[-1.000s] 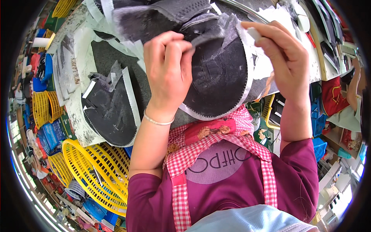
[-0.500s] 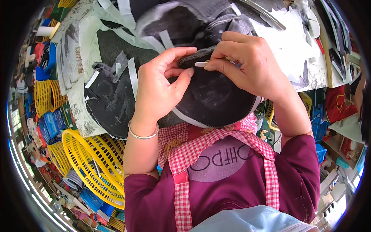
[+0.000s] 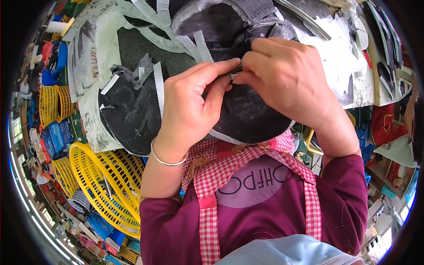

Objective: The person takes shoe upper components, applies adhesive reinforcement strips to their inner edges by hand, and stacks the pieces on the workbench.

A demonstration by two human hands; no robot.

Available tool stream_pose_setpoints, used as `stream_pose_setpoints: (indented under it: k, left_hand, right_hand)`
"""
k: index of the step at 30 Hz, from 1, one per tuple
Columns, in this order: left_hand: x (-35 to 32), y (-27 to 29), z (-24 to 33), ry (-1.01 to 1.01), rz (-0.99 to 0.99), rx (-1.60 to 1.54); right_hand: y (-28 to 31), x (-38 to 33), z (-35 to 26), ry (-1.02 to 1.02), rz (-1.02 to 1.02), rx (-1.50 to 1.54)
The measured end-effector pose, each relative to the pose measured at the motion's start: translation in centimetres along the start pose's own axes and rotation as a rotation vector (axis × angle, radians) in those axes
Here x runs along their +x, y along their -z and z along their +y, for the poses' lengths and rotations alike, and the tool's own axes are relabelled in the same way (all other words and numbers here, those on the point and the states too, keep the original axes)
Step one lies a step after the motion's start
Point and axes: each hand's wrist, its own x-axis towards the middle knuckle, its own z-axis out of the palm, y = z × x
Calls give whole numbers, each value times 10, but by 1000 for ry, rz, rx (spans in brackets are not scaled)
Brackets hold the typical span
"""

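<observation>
A black fabric piece (image 3: pixel 251 126) with a pale zigzag-stitched edge, like a shoe upper, lies at the table's near edge under both hands. My left hand (image 3: pixel 194 99) is closed, its thumb and index finger pinched at the piece's upper edge. Close against it, my right hand (image 3: pixel 287 75) pinches a short white tape strip (image 3: pixel 234 77); only a bit of the strip shows between the fingertips. Just beyond lies a grey fleece-lined black piece (image 3: pixel 212 22). Left of my hands is another black piece (image 3: pixel 132 117) with white tape along its edges.
Long white strips (image 3: pixel 176 44) trail over the dark work surface (image 3: pixel 139 46). A curved metal bar (image 3: pixel 309 22) and crumpled white sheets (image 3: pixel 333 48) are at the far right. Below the table's left edge stands a yellow plastic basket (image 3: pixel 81 176). A white spool (image 3: pixel 55 27) sits far left.
My hands have come together at the fabric edge, the left moving right and its fingers closing. The white strip, plainly visible before, is now mostly covered by fingers. The view has shifted slightly.
</observation>
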Motion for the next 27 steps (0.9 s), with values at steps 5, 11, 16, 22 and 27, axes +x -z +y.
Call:
stream_pose_setpoints:
  k: [5, 11, 16, 22, 27]
  left_hand:
    - [2, -2, 5, -38, 34, 107]
    - [7, -15, -3, -43, 83, 129]
    - [6, -8, -14, -47, 86, 120]
    - [8, -10, -11, -106, 25, 249]
    - [13, -19, -8, -210, -37, 207]
  right_hand:
    - [3, -12, 6, -116, 6, 72]
    - [-6, -27, 21, -173, 53, 591]
    - [-2, -41, 30, -289, 22, 782]
    - [-7, -47, 26, -132, 96, 183]
    - [-12, -44, 26, -125, 119, 152]
